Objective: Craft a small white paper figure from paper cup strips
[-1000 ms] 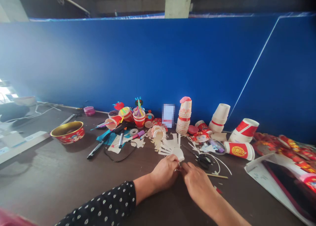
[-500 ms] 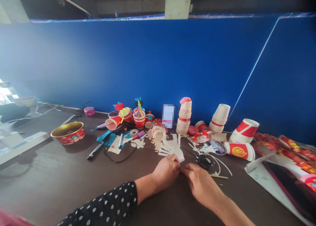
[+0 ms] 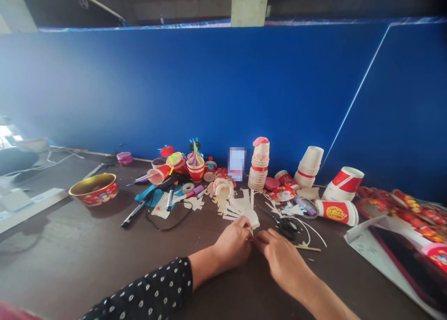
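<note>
My left hand [image 3: 233, 243] is closed in a pinch on a white paper cup cut into strips [image 3: 243, 209], which fan out over the table beyond my fingers. My right hand [image 3: 279, 254] is close beside it, its fingers bent together by the cup's near side. Whatever those right fingertips grip is hidden. Black-handled scissors [image 3: 287, 228] lie just past my right hand, with a thin wooden stick [image 3: 308, 248] and curled white paper strips [image 3: 308, 230] by them.
Behind my hands rises a stack of paper cups [image 3: 259, 166]. A gold-lined red bowl [image 3: 94, 189] stands left, near markers [image 3: 170, 198] and decorated cups [image 3: 195, 170]. On the right lie a tipped red cup [image 3: 337, 212] and a dark tablet [image 3: 405, 259]. A blue partition [image 3: 209, 91] closes the back.
My right hand has drawn slightly back from my left, leaving a small gap between the fingertips. My left hand keeps its pinch on the cut cup. The whole view has shifted a little.
</note>
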`<state>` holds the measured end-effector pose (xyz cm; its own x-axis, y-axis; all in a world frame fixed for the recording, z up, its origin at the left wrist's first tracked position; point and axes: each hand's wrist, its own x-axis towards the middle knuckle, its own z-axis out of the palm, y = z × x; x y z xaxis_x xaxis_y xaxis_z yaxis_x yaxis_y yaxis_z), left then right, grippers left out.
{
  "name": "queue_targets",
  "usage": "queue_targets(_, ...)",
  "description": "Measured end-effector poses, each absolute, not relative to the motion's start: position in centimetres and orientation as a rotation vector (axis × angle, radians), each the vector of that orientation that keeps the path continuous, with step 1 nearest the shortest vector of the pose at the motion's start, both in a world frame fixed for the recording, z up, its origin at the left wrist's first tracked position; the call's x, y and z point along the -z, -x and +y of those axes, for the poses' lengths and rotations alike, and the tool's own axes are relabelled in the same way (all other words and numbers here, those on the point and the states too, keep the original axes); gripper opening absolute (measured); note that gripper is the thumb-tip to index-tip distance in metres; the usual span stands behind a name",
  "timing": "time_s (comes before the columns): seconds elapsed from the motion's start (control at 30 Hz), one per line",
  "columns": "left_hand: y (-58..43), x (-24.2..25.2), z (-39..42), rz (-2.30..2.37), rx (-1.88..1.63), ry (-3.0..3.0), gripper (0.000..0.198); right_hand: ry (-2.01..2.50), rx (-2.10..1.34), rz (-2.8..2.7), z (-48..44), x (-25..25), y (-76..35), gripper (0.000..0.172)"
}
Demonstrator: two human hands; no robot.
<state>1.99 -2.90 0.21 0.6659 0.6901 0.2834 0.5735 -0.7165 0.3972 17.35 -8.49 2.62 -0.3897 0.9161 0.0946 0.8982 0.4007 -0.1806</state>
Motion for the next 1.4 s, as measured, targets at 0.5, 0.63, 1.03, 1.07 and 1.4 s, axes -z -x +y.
queue_targets(0.5, -1.9, 0.0, -2.9, 1.025, -0.629, -2.537, 0.026, 1.600, -0.193, -2.409, -7.9, -2.0, -17.7, 0.039)
queue_targets(0.63, -1.9, -0.3, -2.9, 1.050, -0.628, -2.525, 0.025, 1.592, -0.168, -2.416, -7.7, -2.0, -17.8, 0.040)
queue_targets(1.03, -2.2, 0.3, -2.3, 1.035, -0.659, -2.588, 0.018, 1.590, -0.117, -2.430, -7.7, -1.9, -17.8, 0.041)
queue_targets(1.07, -2.2, 0.4, -2.3, 1.038, -0.660, -2.596, 0.018, 1.591, -0.107, -2.425, -7.8, -1.9, -17.9, 0.040)
queue_targets(1.4, -2.3, 0.0, -2.3, 1.052, -0.521, -2.730, 0.018, 1.592, -0.030, -2.439, -8.0, -2.3, -17.7, 0.035)
